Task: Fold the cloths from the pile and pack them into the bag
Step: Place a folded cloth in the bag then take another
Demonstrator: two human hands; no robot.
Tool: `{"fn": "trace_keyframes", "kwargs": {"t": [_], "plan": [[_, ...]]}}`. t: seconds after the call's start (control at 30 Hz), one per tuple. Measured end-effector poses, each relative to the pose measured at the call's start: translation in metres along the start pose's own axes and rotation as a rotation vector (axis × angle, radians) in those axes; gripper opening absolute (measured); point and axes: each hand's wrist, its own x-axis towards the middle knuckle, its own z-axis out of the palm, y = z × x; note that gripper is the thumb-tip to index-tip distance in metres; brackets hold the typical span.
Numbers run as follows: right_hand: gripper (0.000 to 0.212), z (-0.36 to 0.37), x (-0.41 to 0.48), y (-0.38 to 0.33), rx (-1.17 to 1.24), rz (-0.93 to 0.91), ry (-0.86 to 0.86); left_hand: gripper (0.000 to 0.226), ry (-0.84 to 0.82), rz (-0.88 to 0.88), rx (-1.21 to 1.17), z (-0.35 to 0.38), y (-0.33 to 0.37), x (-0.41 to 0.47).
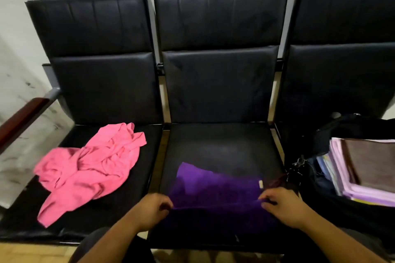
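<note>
Mid-fold: dark purple square cloth (pixel 215 190) lies at front edge of the middle black seat (pixel 222 145). Left hand (pixel 152 209) and right hand (pixel 282 205) each have fingers pinched shut on its near edge. Advice: carry both corners evenly to far edge, align, flatten. Crumpled pink cloth (pixel 89 168) waits on left seat; black bag (pixel 333 134) with folded stack sits right.

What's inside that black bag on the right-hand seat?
The black bag holds a stack of folded cloths: brown on top, pink, lilac and blue edges below. Anything deeper is hidden by the stack.
</note>
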Motion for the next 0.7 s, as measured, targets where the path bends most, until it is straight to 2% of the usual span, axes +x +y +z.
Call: {"fn": "trace_keyframes", "kwargs": {"t": [0.07,0.2,0.43,0.57,0.7], "plan": [[0.012,0.004,0.015,0.003,0.058,0.06,0.011,0.019,0.056,-0.061,-0.021,0.001,-0.008,0.014],[0.015,0.005,0.047,0.012,0.154,0.193,0.092,0.016,0.202,-0.144,-0.147,-0.007,-0.01,0.054],[0.013,0.033,0.065,0.029,0.201,0.422,0.049,0.015,0.128,-0.171,-0.177,0.008,-0.018,0.111],[0.019,0.045,0.062,0.025,0.209,0.394,0.137,0.015,0.116,-0.209,-0.161,0.016,-0.021,0.126],[0.013,0.037,0.051,0.008,0.262,0.301,0.207,0.007,0.152,-0.196,-0.188,0.013,-0.023,0.131]]}}
